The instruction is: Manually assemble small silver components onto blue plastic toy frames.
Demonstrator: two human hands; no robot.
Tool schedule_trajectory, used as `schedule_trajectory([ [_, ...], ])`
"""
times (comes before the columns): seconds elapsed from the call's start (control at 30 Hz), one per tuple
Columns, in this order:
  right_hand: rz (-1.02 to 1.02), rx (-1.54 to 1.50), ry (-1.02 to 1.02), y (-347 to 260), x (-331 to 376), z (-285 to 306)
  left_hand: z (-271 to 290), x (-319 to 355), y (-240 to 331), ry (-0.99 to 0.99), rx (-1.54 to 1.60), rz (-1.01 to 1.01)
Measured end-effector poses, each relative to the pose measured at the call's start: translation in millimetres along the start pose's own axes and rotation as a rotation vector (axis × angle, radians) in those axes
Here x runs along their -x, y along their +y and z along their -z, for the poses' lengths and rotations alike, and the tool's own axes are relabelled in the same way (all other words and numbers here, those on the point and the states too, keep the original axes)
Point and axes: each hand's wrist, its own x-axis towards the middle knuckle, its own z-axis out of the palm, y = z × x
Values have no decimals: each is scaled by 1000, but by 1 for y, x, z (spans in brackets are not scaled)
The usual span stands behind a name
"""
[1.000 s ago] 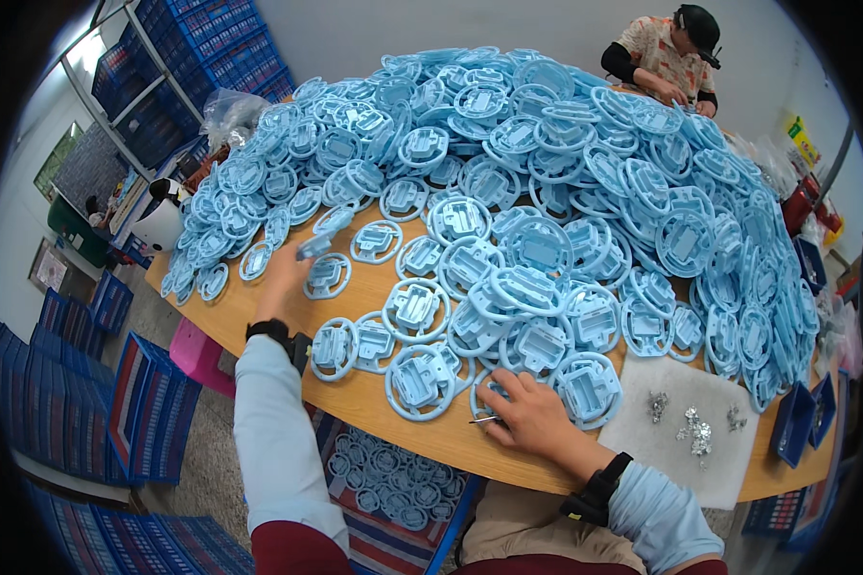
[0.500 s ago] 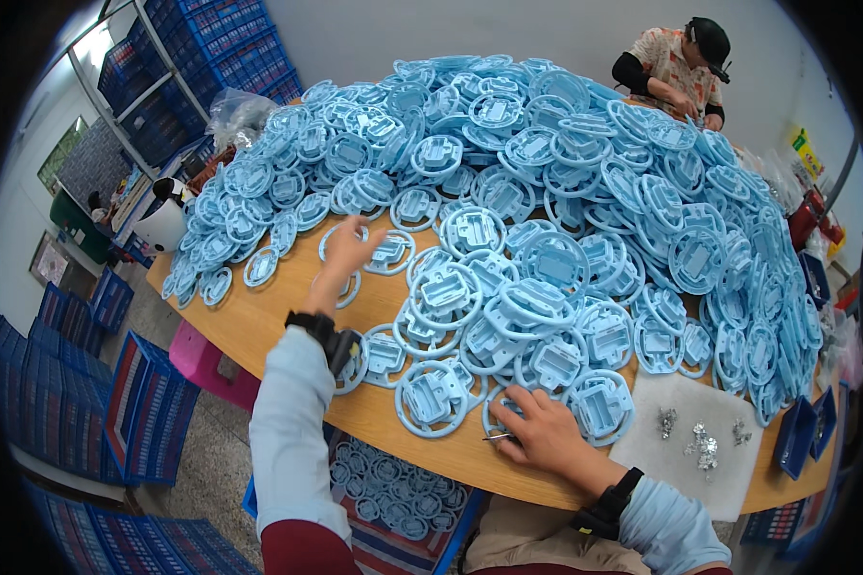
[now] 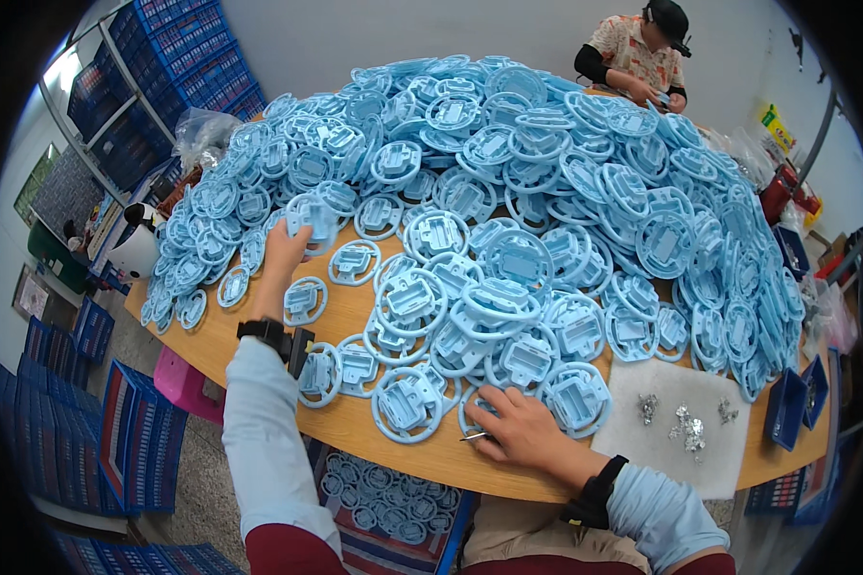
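Blue plastic ring part [image 3: 312,217] is pinched in my left hand [image 3: 283,251], raised above the counter [image 3: 259,331]. My right hand [image 3: 518,426] rests closed on a thin metal pin [image 3: 474,437]; I should keep both grips firm, bringing them together squarely.

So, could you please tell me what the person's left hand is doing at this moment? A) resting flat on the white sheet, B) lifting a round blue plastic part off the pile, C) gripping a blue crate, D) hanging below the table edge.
B: the left hand is raised over the wooden table with its fingers around a round blue plastic part, while the right hand rests near the table's front edge.
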Motion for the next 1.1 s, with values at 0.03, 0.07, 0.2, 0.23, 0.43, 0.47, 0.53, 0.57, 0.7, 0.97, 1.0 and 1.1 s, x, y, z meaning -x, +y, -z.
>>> schedule_trajectory([
  [0.03, -12, -2, -16, 5, -2, -5, -12, 8, 6, -147, 137, 53],
  [0.07, -15, -2, -12, 6, 2, -5, -20, 20, 12, -162, 139, 45],
  [0.2, -37, -30, -37, 9, 9, -10, -40, 100, 44, -537, 636, -1],
  [0.23, -36, -31, -31, 8, 9, -9, -44, 127, 56, -576, 752, -7],
  [0.43, 45, 23, 77, 4, 8, -16, -63, 228, 74, -556, 1005, 108],
  [0.47, 53, 57, 80, 3, 8, -16, -64, 238, 75, -557, 1008, 105],
  [0.53, 69, 134, 108, 0, 10, -11, -67, 257, 78, -485, 985, 86],
  [0.57, 124, 174, 105, -1, 10, -4, -69, 263, 74, -481, 968, 99],
  [0.7, 166, 178, 95, -9, 30, 31, -65, 294, 71, -347, 918, 85],
  [0.97, -548, -1067, 79, -22, 145, 71, -107, 382, 42, -923, 522, 188],
  [1.0, -533, -1389, 29, -22, 156, 69, -125, 395, 52, -1006, 500, 217],
  [1.1, -775, -1469, 95, -18, 186, 82, -163, 419, 58, -833, 921, 390],
])
